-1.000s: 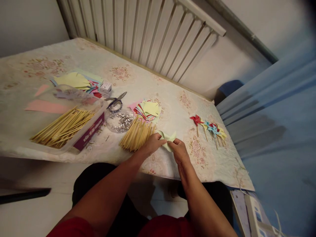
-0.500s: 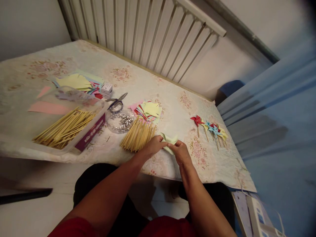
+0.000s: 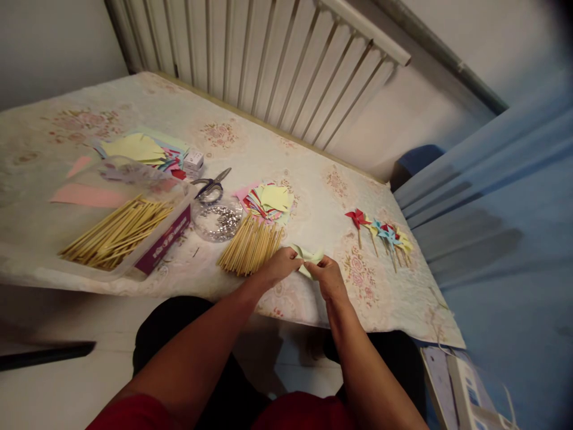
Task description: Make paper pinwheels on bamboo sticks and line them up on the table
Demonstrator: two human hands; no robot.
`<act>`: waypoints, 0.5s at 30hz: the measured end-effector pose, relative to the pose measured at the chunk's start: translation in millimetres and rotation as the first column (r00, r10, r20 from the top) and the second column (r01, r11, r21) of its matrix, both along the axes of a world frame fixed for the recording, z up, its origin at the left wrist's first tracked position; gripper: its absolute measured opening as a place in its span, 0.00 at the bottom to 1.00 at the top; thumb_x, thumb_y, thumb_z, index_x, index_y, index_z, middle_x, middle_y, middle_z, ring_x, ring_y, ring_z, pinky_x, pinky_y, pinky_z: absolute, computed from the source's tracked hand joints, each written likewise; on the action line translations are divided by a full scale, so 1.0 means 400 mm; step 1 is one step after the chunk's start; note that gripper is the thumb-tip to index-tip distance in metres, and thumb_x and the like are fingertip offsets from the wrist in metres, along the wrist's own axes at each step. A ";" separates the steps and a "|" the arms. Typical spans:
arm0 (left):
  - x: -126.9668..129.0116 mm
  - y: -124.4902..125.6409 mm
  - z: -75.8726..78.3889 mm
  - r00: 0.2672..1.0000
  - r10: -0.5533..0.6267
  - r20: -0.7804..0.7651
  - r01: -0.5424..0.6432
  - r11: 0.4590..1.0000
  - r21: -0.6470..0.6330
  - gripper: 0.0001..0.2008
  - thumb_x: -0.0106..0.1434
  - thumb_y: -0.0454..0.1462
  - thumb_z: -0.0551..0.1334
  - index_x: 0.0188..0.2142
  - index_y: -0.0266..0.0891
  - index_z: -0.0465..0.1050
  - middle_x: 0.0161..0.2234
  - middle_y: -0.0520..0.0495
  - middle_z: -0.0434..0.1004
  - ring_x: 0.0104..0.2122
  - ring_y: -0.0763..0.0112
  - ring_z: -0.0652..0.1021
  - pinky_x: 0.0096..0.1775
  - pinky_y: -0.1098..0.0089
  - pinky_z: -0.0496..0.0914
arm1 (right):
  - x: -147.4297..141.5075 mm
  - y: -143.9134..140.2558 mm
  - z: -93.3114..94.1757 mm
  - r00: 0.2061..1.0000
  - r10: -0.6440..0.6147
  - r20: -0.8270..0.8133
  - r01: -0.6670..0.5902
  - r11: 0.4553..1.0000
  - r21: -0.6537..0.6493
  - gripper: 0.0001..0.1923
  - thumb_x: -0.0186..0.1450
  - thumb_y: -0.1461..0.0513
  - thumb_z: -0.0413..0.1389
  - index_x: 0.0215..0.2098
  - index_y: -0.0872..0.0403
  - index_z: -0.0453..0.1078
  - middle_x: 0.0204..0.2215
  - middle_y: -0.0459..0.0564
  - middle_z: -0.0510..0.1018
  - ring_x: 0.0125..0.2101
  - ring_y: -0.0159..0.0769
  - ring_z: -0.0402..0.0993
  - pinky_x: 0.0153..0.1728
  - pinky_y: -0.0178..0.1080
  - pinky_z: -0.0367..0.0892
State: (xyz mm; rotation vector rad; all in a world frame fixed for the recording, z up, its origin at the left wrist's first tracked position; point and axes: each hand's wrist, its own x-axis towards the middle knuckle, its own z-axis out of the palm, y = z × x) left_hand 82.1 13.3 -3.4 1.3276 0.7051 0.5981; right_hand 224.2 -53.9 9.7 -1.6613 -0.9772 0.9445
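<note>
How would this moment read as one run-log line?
left hand: grips green paper | right hand: grips same paper | loose sticks beside left hand

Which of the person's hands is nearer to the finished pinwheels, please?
Right. The right hand sits just left of and below the pinwheels, pinching the green paper; the left hand is farther left, beside the loose sticks.

Person seated. Both forearms bare to the hands (image 3: 308,272); no rings, watch or bracelets visible. Red garment at the lower frame edge. Dark trousers over the knees.
</note>
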 end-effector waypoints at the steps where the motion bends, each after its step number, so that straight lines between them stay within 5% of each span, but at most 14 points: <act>1: 0.001 -0.001 0.001 1.000 -0.001 0.003 0.001 1.000 -0.005 0.11 0.53 0.35 0.58 0.33 0.32 0.75 0.27 0.50 0.74 0.29 0.73 0.72 0.31 0.74 0.64 | -0.001 0.000 0.000 1.000 -0.008 0.020 0.008 1.000 -0.001 0.16 0.50 0.56 0.64 0.34 0.58 0.77 0.25 0.47 0.79 0.22 0.30 0.68 0.26 0.33 0.61; 10: 0.005 -0.008 -0.003 0.993 -0.086 0.086 0.086 0.996 0.011 0.10 0.53 0.34 0.57 0.33 0.32 0.73 0.28 0.51 0.73 0.28 0.75 0.71 0.31 0.74 0.62 | 0.008 -0.008 0.005 0.989 -0.073 0.125 0.075 0.997 -0.012 0.14 0.49 0.59 0.62 0.33 0.56 0.75 0.24 0.43 0.77 0.24 0.31 0.68 0.27 0.33 0.61; 15: -0.006 -0.034 0.002 0.991 0.055 -0.122 -0.023 0.967 0.254 0.06 0.56 0.36 0.58 0.31 0.35 0.70 0.27 0.52 0.71 0.28 0.74 0.70 0.31 0.73 0.62 | 0.042 -0.031 -0.004 0.975 -0.176 -0.133 0.179 0.984 0.009 0.14 0.46 0.60 0.65 0.31 0.56 0.72 0.20 0.40 0.74 0.21 0.27 0.66 0.25 0.32 0.60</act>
